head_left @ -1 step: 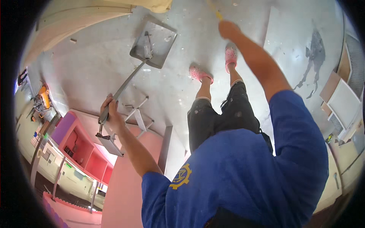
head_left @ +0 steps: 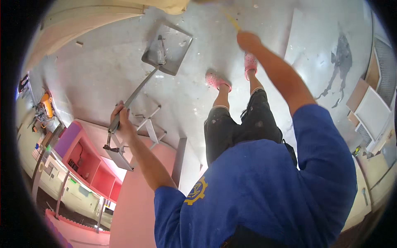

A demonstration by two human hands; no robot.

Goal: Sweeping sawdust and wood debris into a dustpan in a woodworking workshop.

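Counting now: showing two hands, left hand (head_left: 120,120) and right hand (head_left: 248,41); two pink clogs (head_left: 218,80); one grey long-handled tool (head_left: 136,93); one square grey tray (head_left: 167,47); one yellow stick (head_left: 232,21); one pink cabinet (head_left: 89,159).

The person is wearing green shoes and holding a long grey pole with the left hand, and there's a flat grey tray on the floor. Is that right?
Not quite. The head view shows the shoes are pink, not green. The rest holds: the left hand grips the long grey pole, and the flat grey tray lies on the floor.
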